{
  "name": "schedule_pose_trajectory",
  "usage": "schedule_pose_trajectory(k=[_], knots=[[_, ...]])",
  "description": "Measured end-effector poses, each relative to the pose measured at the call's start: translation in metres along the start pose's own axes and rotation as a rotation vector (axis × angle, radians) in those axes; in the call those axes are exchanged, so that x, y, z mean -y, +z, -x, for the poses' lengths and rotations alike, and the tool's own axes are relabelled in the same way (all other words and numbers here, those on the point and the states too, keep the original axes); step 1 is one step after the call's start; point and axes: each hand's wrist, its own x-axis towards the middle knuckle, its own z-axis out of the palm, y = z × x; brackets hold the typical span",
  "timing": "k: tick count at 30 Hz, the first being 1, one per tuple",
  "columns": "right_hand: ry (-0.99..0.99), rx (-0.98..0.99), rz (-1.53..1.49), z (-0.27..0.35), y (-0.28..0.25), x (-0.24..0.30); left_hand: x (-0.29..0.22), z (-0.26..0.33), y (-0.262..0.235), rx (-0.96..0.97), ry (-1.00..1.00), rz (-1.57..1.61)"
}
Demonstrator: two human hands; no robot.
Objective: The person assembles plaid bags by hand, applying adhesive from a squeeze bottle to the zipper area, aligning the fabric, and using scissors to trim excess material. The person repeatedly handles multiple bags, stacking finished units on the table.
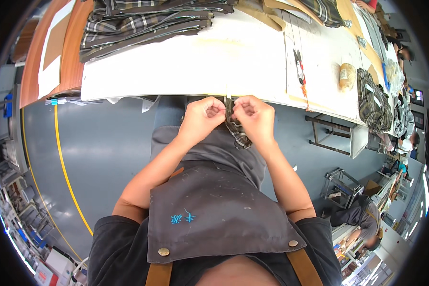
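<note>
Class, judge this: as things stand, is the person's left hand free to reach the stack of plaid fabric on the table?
Probably not: the left hand is pinching a plaid strip with the right hand; the plaid stack lies far across the table.

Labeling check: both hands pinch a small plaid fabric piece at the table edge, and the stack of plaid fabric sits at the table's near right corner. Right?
Not quite. The head view shows the stack of plaid fabric at the far left of the white table, not the near right corner. The rest holds: left hand and right hand pinch the small plaid fabric piece at the table edge.
</note>
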Motion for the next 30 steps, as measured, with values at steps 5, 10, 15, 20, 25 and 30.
schedule_pose_trajectory(k=[5, 10, 15, 20, 25, 30], knots=[[0.021, 0.063, -0.017, 0.001, -0.004, 0.009, -0.005, 0.000, -0.001, 0.009, -0.014, -0.028], [-0.160, 0.043, 0.177, 0.000, 0.001, 0.009, -0.014, 0.001, -0.001, 0.027, -0.013, -0.092], [-0.026, 0.060, 0.078, -0.002, -0.002, 0.006, -0.008, -0.001, -0.001, 0.042, -0.011, -0.069], [-0.036, 0.058, 0.056, 0.000, -0.003, 0.011, -0.017, -0.001, -0.001, 0.036, -0.003, -0.085], [-0.199, 0.070, 0.254, -0.003, -0.003, 0.010, -0.021, -0.003, -0.002, 0.042, 0.051, -0.198], [0.008, 0.064, 0.045, -0.001, 0.001, 0.003, -0.013, -0.005, -0.002, 0.039, -0.023, -0.034]])
